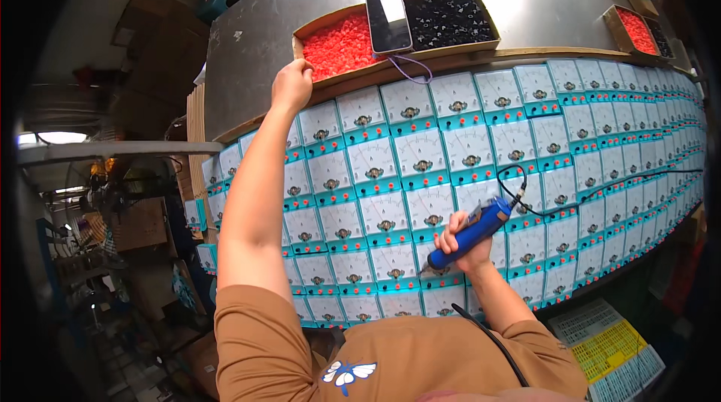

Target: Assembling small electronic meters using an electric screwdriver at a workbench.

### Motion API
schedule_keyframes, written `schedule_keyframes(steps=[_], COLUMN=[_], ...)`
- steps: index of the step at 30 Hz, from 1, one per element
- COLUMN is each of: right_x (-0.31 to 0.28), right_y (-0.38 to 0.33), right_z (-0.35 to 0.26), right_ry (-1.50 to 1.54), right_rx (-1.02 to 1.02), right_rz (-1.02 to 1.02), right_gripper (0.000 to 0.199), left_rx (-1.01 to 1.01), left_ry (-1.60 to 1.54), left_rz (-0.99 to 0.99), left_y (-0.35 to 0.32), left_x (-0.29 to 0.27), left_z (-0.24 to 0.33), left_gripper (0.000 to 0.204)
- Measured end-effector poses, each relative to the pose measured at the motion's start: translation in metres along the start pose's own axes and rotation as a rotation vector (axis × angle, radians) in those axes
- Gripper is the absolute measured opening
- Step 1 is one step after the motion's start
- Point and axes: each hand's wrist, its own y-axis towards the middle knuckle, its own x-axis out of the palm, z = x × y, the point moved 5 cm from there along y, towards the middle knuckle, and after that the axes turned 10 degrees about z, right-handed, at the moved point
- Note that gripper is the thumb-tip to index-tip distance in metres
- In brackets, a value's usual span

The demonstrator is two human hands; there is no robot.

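My left hand (293,86) reaches out to the near left corner of a cardboard box of small red plastic parts (338,43). Its fingers are drawn together at the box wall, and whatever they pinch is hidden. In my right hand (475,255) is a blue electric screwdriver (472,235), held slantwise over the meters, its cable end pointing up and right. Beneath both arms stand rows of analog panel meters (418,152) with white dial faces, teal cases and red and black terminals.
A phone (389,22) with a purple strap lies across the red-part box and a box of small black parts (451,17). A black cable (616,180) runs right over the meters. Another parts box (637,31) sits far right. Yellow and white trays (608,349) are at lower right.
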Motion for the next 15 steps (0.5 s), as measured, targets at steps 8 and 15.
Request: schedule_keyframes(steps=[8,15], right_x=[-0.014,-0.011], right_y=[0.005,0.009], right_z=[-0.006,-0.006], right_ry=[0.171,0.147], right_rx=[0.143,0.159], right_rz=[-0.102,-0.095], right_gripper=[0.055,0.057], left_rx=[-0.279,-0.27], left_ry=[0.402,-0.04], left_rz=[-0.252,0.086], left_y=[0.052,0.08], left_x=[0.106,0.102], left_z=[0.012,-0.007], left_gripper=[0.045,0.031])
